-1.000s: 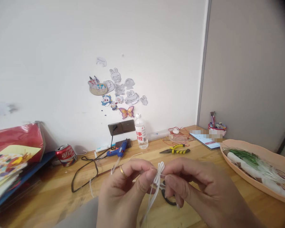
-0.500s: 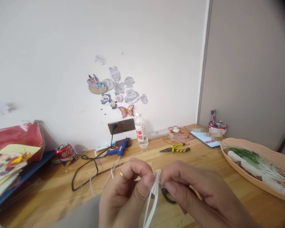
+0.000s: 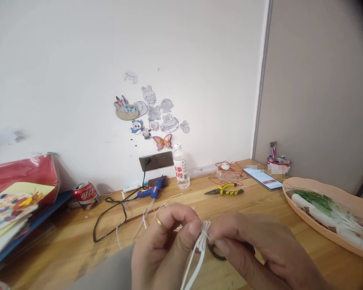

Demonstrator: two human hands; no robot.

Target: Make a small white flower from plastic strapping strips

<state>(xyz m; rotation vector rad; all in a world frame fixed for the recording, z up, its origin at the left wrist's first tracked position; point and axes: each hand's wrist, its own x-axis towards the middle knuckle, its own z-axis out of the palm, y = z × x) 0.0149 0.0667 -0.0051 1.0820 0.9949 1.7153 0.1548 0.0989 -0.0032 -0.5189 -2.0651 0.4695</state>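
A small bundle of white strips [image 3: 202, 243] is gathered between my two hands, looped at the top, with tails hanging down toward the bottom edge. My left hand [image 3: 169, 245] pinches its left side between thumb and forefinger; a gold ring circles one finger. Against the bundle's right side, my right hand [image 3: 257, 245] is closed in a pinch around a thin white thread that wraps the bundle's neck, though the fingertips partly hide it. Behind the right fingers shows a dark scissor handle [image 3: 217, 253], mostly covered by the hand.
Yellow-black pliers [image 3: 225, 189], a water bottle [image 3: 181, 167] and a blue glue gun [image 3: 153, 190] with a black cord are on the wooden table. A cola can [image 3: 86, 196] and stacked folders stand left. To the right are a phone [image 3: 262, 178] and a peach tray [image 3: 299, 211] of craft materials.
The view has shifted slightly, moving everything a little to the right. Both hands still pinch the white bundle, and the thread at its neck sits closer to my right fingertips.
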